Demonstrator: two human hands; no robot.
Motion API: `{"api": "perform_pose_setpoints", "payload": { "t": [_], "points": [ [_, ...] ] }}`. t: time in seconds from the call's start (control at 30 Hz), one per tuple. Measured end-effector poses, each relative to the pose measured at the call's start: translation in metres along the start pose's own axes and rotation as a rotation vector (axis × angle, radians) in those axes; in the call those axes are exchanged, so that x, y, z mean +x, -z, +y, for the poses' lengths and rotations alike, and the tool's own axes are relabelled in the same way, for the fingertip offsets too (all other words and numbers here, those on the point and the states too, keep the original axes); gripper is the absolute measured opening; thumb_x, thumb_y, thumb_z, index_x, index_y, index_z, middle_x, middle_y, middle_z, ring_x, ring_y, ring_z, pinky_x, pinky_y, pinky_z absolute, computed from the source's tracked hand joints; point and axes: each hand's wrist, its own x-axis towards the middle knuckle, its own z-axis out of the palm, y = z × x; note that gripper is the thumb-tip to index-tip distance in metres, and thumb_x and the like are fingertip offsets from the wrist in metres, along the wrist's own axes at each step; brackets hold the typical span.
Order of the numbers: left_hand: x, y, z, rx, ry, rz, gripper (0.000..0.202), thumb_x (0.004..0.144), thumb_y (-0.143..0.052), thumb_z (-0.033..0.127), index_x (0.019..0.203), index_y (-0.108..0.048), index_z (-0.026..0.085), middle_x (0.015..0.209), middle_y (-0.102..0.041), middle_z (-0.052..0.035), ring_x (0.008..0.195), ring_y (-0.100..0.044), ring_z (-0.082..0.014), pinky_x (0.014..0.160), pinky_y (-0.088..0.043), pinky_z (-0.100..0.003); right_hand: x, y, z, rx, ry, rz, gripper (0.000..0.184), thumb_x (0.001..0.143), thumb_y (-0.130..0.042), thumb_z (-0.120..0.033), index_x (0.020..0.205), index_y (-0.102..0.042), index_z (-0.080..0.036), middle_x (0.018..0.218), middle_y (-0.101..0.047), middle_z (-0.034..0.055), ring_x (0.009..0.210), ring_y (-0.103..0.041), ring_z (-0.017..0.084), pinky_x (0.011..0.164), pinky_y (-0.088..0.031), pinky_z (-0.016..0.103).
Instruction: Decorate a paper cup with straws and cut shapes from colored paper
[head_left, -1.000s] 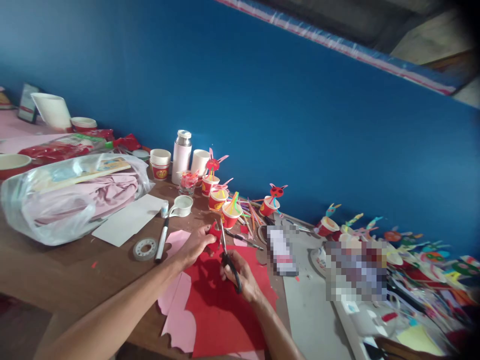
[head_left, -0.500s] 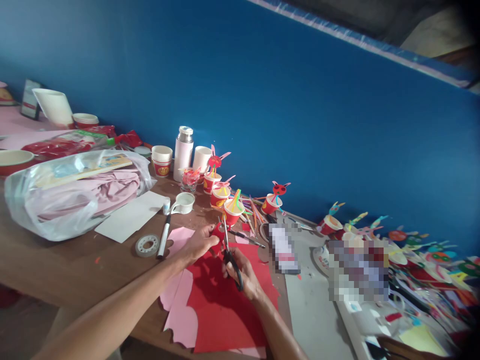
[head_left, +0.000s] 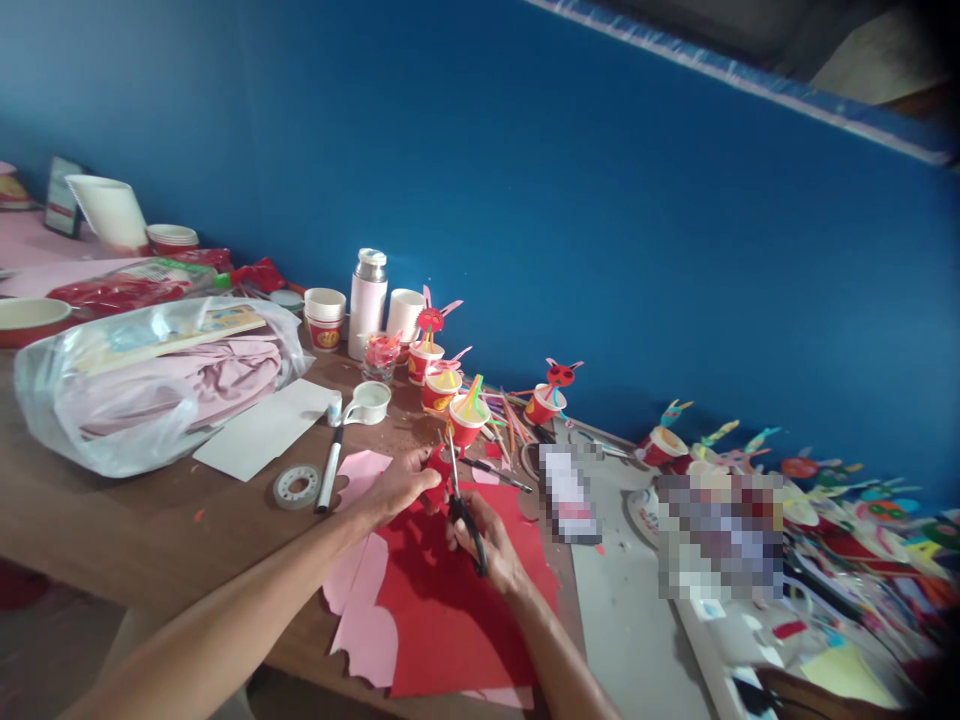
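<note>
Between the fingers of my left hand [head_left: 407,484] is a small piece of red paper [head_left: 436,472]. My right hand [head_left: 484,540] grips black-handled scissors [head_left: 466,520], their blades pointing up at the right edge of that piece. Whether the blades touch the paper is hard to make out. Both hands are above a large red sheet [head_left: 465,620], which overlaps pink paper [head_left: 367,620] with scalloped cut edges. Just beyond the hands stands a red paper cup [head_left: 469,420] with coloured straws in it. A black pen [head_left: 495,473] lies right behind the scissors.
To the left are a tape roll [head_left: 295,487], a marker [head_left: 330,470], white card [head_left: 259,430] and a plastic bag [head_left: 112,400]. A flask [head_left: 368,305] stands near the blue wall. At right lie a blurred phone [head_left: 570,495] and several decorated cups [head_left: 664,446].
Hands, scissors and red piece keep nearly the same place, with the red piece turned slightly. The whole view has shifted a little.
</note>
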Motion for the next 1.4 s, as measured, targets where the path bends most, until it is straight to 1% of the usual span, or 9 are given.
{"api": "perform_pose_setpoints", "payload": {
  "t": [0.13,0.33,0.57,0.73,1.1,1.4],
  "points": [
    [0.000,0.001,0.000,-0.013,-0.008,-0.005,0.012,0.066,-0.050,0.016,0.076,-0.056,0.014,0.056,-0.062,0.0006,0.045,-0.054,-0.0102,0.045,-0.043,-0.021,0.000,0.001,0.001,-0.016,-0.003,-0.012,0.033,0.082,-0.057,-0.043,0.101,-0.050,-0.018,0.077,-0.054,0.0017,0.066,-0.049,0.012,0.062,-0.040,0.025],
    [-0.004,-0.002,0.007,0.001,0.017,0.004,0.008,0.066,-0.049,0.017,0.070,-0.056,0.015,0.054,-0.060,0.0008,0.044,-0.053,-0.0102,0.044,-0.042,-0.021,0.001,0.001,-0.001,-0.031,-0.005,-0.015,0.033,0.082,-0.057,-0.044,0.100,-0.050,-0.018,0.077,-0.054,0.0015,0.066,-0.049,0.012,0.062,-0.040,0.024],
    [-0.007,-0.004,0.013,-0.006,0.019,0.004,0.008,0.066,-0.049,0.017,0.069,-0.056,0.015,0.054,-0.059,0.0016,0.045,-0.053,-0.0097,0.045,-0.042,-0.021,0.000,0.000,-0.002,-0.020,-0.017,-0.011,0.035,0.081,-0.057,-0.045,0.101,-0.049,-0.018,0.077,-0.053,0.0013,0.066,-0.049,0.012,0.062,-0.041,0.025],
    [-0.010,-0.006,0.017,0.006,0.016,0.044,0.009,0.065,-0.050,0.017,0.071,-0.057,0.015,0.052,-0.057,0.0029,0.042,-0.050,-0.0087,0.044,-0.040,-0.020,0.000,0.000,-0.002,-0.034,-0.027,-0.006,0.037,0.080,-0.057,-0.048,0.100,-0.049,-0.018,0.076,-0.054,0.0018,0.067,-0.049,0.013,0.062,-0.041,0.026],
    [-0.008,-0.004,0.014,0.006,0.046,0.020,0.012,0.064,-0.049,0.014,0.073,-0.057,0.014,0.053,-0.055,0.0037,0.044,-0.050,-0.0087,0.044,-0.040,-0.020,0.000,0.002,0.001,-0.012,-0.029,-0.034,0.036,0.081,-0.057,-0.046,0.101,-0.049,-0.018,0.078,-0.054,0.0018,0.067,-0.049,0.013,0.063,-0.041,0.025],
    [-0.010,-0.007,0.017,0.011,0.027,0.029,0.010,0.064,-0.050,0.016,0.072,-0.057,0.014,0.055,-0.056,0.0024,0.045,-0.051,-0.0089,0.046,-0.040,-0.020,-0.001,0.002,0.001,-0.046,-0.012,-0.030,0.036,0.081,-0.056,-0.047,0.101,-0.049,-0.018,0.079,-0.054,0.0023,0.069,-0.050,0.014,0.066,-0.040,0.026]
  ]
}}
